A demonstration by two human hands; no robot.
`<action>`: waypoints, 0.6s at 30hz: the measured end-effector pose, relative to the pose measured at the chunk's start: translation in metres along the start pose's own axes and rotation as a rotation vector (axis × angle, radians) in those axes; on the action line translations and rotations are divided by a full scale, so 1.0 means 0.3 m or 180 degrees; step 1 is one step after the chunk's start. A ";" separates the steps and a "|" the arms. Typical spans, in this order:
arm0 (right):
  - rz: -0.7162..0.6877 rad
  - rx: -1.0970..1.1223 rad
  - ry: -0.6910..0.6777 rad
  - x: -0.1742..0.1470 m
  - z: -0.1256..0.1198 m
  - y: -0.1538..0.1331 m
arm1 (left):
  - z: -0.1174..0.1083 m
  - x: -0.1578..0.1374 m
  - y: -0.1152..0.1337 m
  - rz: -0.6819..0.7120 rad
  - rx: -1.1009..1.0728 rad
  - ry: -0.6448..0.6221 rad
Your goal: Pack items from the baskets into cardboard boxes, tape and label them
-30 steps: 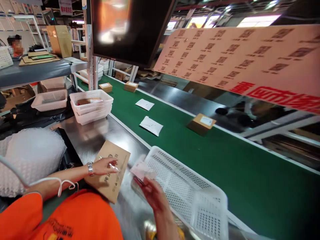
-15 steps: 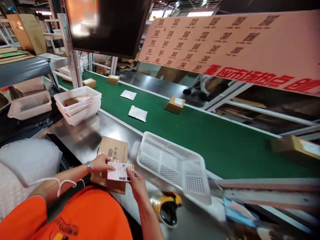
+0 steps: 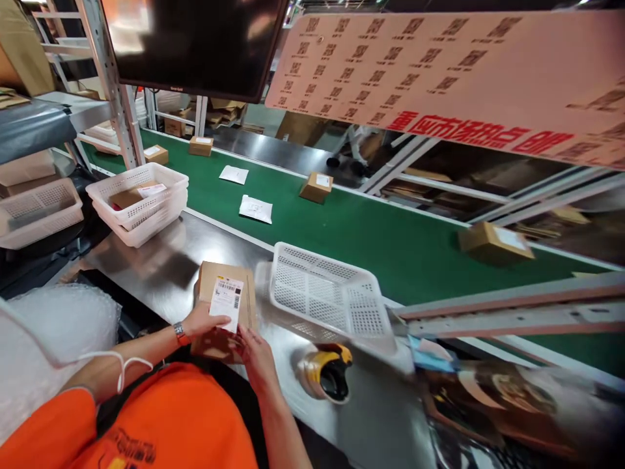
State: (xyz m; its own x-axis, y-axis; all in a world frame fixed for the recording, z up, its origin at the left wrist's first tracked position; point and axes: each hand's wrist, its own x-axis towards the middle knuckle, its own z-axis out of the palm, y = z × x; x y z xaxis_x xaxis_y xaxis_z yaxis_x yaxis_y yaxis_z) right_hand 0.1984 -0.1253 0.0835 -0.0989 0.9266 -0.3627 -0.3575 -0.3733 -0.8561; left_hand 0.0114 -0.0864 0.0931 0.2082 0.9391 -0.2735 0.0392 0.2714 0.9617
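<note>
A white shipping label (image 3: 226, 301) with printed text and barcodes lies over the top of a brown cardboard box (image 3: 247, 293) on the metal bench. My left hand (image 3: 202, 324) pinches the label's lower left edge, thumb on top; its other fingers are partly hidden. At the lower right corner of the label, my right hand (image 3: 257, 357) grips with closed fingers. Whether the label's upper part touches the cardboard, I cannot tell. Just right of the box sits a white perforated basket (image 3: 328, 293). A yellow-and-black tape dispenser (image 3: 326, 372) rests near my right forearm.
Beyond the bench runs a green conveyor belt (image 3: 390, 247) carrying white mailers (image 3: 256, 208) and small boxes (image 3: 316, 187). Stacked white baskets (image 3: 139, 205) stand at left, near bubble wrap (image 3: 63, 326). A monitor (image 3: 195, 45) and a pink code board (image 3: 415, 85) hang above.
The label has turned from lying crosswise to upright and moved over the box top. My hands have shifted to its lower edge. The view has swung right, and the far-right box appears further left.
</note>
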 end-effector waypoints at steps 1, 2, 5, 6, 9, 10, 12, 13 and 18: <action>0.0041 0.0039 0.0003 -0.018 0.008 0.020 | -0.001 0.000 0.002 -0.0040 -0.0030 0.0053; 0.0078 0.0111 0.0040 -0.035 0.015 0.036 | -0.002 0.000 0.004 -0.0089 -0.0044 0.0079; 0.0070 0.0257 0.0209 -0.073 0.035 0.057 | -0.004 -0.005 0.005 -0.0165 -0.0062 0.0112; 0.0044 0.0275 0.0239 -0.081 0.039 0.058 | -0.003 -0.008 0.005 -0.0182 -0.0077 0.0107; -0.0020 0.0318 0.0261 -0.096 0.037 0.050 | 0.007 -0.014 0.003 -0.0171 -0.0137 0.0071; -0.0029 0.0320 0.0260 -0.099 0.032 0.048 | 0.013 -0.016 0.003 -0.0142 -0.0164 0.0071; -0.0030 0.0288 0.0247 -0.105 0.016 0.044 | 0.029 -0.019 0.004 -0.0084 -0.0210 0.0093; -0.0033 0.0264 0.0232 -0.108 0.006 0.042 | 0.040 -0.021 0.005 -0.0062 -0.0222 0.0113; -0.0121 0.0190 0.0208 -0.135 -0.064 0.023 | 0.112 -0.034 0.003 -0.0095 -0.0147 0.0190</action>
State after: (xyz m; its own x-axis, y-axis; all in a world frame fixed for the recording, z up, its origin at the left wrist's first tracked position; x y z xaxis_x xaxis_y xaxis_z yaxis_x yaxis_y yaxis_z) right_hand 0.2178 -0.1663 0.0853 -0.0242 0.9345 -0.3552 -0.4149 -0.3326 -0.8469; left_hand 0.0422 -0.1027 0.0974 0.1489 0.9410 -0.3040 -0.0009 0.3075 0.9515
